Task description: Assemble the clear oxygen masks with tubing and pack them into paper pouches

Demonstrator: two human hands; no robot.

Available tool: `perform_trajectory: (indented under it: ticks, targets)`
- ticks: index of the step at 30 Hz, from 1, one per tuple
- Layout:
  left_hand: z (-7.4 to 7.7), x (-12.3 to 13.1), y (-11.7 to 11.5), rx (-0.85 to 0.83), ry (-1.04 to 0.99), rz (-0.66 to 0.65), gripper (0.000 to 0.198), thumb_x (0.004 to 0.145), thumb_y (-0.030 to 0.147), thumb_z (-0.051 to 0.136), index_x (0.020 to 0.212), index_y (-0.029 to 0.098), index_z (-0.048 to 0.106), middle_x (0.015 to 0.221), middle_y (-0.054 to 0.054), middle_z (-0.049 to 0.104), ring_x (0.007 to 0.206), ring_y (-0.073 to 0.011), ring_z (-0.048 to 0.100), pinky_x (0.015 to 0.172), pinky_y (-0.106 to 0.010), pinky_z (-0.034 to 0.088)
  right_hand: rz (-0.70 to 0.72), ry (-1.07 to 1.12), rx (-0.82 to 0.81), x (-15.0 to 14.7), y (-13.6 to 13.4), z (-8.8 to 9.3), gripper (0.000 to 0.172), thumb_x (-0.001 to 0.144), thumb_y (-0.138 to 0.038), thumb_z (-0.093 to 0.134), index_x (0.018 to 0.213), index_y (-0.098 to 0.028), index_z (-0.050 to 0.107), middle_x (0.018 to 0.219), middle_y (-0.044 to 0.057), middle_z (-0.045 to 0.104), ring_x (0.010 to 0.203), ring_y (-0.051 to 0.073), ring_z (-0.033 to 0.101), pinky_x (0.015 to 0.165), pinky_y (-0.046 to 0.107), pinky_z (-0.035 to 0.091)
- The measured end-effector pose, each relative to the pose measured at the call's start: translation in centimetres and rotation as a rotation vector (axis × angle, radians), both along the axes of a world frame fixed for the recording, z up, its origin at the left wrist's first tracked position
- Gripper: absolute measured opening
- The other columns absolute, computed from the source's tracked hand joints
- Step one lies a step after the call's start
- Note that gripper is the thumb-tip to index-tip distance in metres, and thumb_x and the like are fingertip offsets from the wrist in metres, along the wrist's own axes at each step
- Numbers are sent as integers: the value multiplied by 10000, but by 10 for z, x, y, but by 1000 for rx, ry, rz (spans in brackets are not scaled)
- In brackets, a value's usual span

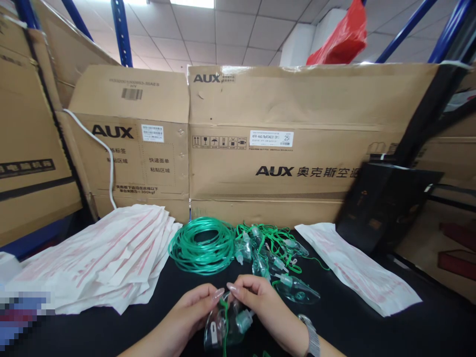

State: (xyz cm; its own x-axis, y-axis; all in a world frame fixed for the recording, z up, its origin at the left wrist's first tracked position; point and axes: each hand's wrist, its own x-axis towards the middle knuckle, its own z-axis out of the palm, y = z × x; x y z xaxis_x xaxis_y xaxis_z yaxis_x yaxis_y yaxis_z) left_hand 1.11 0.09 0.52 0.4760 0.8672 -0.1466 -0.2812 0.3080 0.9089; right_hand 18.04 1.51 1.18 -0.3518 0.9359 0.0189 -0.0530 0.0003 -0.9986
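Note:
My left hand point(193, 310) and my right hand point(260, 302) meet at the near edge of the black table point(372, 327). Both pinch a clear plastic oxygen mask point(226, 325) with a green elastic strap and a pale green connector; the fingers are closed on it. Just beyond lie several more clear masks point(282, 263) tangled with green straps. A coil of green tubing point(203, 245) rests to their left.
A fanned stack of white paper pouches with red print point(107, 258) lies at the left; another pouch pile point(357, 267) at the right. Brown AUX cardboard boxes point(290, 144) wall the back. A black bag point(383, 203) stands at the right.

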Motion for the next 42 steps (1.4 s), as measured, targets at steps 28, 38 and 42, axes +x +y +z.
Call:
perform_trajectory:
  ticks: [28,38,42]
  targets:
    - [-19,4,4,123,190,-204,354,554,418,723,670,170,498,556,59,470,467,-68,375,449,-191,249,133,-145,61,-3,-7,-1,364,655,-472,634,569,-128,551,539,-31,496,513,76,439,510,211,319]
    - [-4,-2,7,-14,82,55,261,629,346,682,580,160,505,535,43,524,478,-78,442,477,-187,296,-14,96,-59,0,4,-11,400,721,-459,587,1015,-195,522,901,36,576,788,140,577,631,254,452]
    - [12,-16,15,74,-5,329,175,694,309,643,648,169,547,619,45,528,589,-85,477,558,-179,364,199,106,-123,2,2,-9,526,659,-374,680,1112,-192,484,822,23,625,688,129,619,614,247,450]
